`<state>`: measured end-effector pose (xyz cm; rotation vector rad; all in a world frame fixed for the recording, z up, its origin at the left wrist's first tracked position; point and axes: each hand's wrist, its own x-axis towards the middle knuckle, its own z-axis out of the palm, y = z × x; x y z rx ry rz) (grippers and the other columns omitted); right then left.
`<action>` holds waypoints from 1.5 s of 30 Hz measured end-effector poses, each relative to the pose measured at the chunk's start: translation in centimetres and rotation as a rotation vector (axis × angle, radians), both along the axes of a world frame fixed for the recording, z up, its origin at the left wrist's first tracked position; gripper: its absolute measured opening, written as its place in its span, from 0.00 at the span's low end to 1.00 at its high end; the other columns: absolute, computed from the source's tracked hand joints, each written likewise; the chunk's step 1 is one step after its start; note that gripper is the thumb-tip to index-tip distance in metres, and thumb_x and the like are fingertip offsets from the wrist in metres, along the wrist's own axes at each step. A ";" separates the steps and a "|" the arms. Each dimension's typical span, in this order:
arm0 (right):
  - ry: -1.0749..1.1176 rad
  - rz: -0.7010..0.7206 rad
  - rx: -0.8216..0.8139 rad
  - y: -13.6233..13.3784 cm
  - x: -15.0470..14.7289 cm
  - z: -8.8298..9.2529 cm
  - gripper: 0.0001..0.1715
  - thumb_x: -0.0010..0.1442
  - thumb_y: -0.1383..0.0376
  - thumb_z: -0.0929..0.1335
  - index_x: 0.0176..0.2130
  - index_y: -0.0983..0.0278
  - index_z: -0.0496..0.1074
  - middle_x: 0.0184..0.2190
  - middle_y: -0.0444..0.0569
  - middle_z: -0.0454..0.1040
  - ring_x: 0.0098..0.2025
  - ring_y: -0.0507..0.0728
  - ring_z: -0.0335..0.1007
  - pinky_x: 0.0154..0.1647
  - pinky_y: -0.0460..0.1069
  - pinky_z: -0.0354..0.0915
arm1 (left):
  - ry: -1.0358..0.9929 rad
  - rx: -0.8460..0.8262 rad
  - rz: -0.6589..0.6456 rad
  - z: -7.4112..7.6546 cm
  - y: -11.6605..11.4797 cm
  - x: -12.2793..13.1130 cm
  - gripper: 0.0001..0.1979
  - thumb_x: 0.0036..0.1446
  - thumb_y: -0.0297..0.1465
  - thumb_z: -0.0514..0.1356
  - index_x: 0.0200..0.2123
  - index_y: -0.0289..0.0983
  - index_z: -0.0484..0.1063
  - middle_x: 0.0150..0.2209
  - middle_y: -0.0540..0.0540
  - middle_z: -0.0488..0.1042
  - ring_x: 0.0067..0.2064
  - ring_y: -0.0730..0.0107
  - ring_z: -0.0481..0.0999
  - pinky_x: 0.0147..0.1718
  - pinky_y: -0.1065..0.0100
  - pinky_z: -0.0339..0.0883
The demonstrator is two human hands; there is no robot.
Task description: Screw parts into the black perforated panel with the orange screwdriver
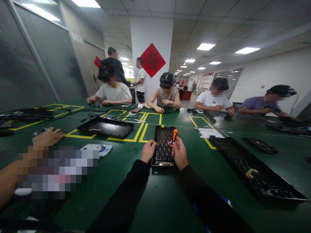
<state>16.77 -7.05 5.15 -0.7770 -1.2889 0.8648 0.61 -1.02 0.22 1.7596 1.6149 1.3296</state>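
A small black panel (164,136) lies on the green table (170,200) straight in front of me, its inner side up. My left hand (148,150) rests curled against the panel's left edge, fingers closed on its rim. My right hand (179,152) is at the panel's right edge and grips an orange-handled screwdriver (174,135), whose tip points down onto the panel. Both my sleeves are black.
A co-worker's hand (48,137) lies on the table at left, by a white packet (97,149). A black tray (106,127) sits inside yellow floor-tape lines, and a long black panel (252,170) lies at right. Several people sit along the far edge.
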 end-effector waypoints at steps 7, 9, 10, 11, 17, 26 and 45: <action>-0.022 0.025 -0.027 -0.2 -0.1 0.1 0.14 0.52 0.61 0.67 0.38 0.64 0.66 0.32 0.46 0.71 0.27 0.49 0.65 0.24 0.43 0.60 | 0.002 -0.001 0.003 0.1 -0.2 0.0 0.11 0.52 0.34 0.50 0.26 0.38 0.69 0.28 0.49 0.71 0.32 0.71 0.68 0.34 0.71 0.59; -0.065 0.017 -0.019 -0.3 0.0 0.2 0.14 0.53 0.61 0.66 0.39 0.65 0.68 0.33 0.46 0.69 0.23 0.47 0.62 0.21 0.42 0.57 | -0.001 -0.004 0.004 0.1 -0.2 0.0 0.11 0.52 0.34 0.50 0.26 0.38 0.69 0.28 0.49 0.71 0.32 0.71 0.68 0.34 0.71 0.59; -0.076 0.006 -0.010 -0.3 0.0 0.2 0.14 0.54 0.61 0.66 0.41 0.64 0.68 0.34 0.46 0.69 0.22 0.46 0.60 0.19 0.42 0.56 | -0.001 -0.006 0.005 0.2 -0.2 0.0 0.11 0.52 0.34 0.49 0.26 0.38 0.69 0.28 0.49 0.71 0.32 0.71 0.68 0.34 0.71 0.59; -0.076 -0.003 -0.004 -0.2 0.0 0.2 0.16 0.54 0.61 0.65 0.43 0.64 0.67 0.34 0.46 0.68 0.20 0.45 0.58 0.18 0.42 0.54 | -0.001 -0.008 0.005 0.2 -0.2 0.0 0.11 0.52 0.34 0.49 0.26 0.38 0.69 0.28 0.49 0.71 0.32 0.71 0.68 0.34 0.71 0.59; -0.009 -0.008 -0.005 -0.1 0.0 0.1 0.20 0.58 0.60 0.61 0.50 0.63 0.61 0.33 0.46 0.70 0.17 0.45 0.52 0.16 0.42 0.52 | -0.004 -0.013 0.006 0.1 0.0 0.1 0.10 0.52 0.34 0.50 0.26 0.38 0.69 0.27 0.50 0.72 0.32 0.71 0.68 0.34 0.71 0.59; -0.026 0.014 -0.056 -0.1 0.0 0.0 0.16 0.53 0.60 0.66 0.41 0.65 0.65 0.30 0.46 0.70 0.22 0.48 0.60 0.18 0.42 0.55 | -0.011 -0.006 0.004 0.3 -0.2 0.0 0.10 0.52 0.33 0.50 0.25 0.38 0.69 0.28 0.50 0.72 0.32 0.71 0.69 0.33 0.71 0.60; 0.021 0.005 -0.057 -0.1 -0.2 0.0 0.17 0.51 0.59 0.67 0.40 0.64 0.64 0.31 0.47 0.71 0.23 0.48 0.63 0.19 0.43 0.57 | -0.008 -0.025 0.006 0.3 -0.3 0.0 0.11 0.52 0.33 0.50 0.27 0.38 0.70 0.29 0.49 0.72 0.32 0.71 0.69 0.34 0.71 0.60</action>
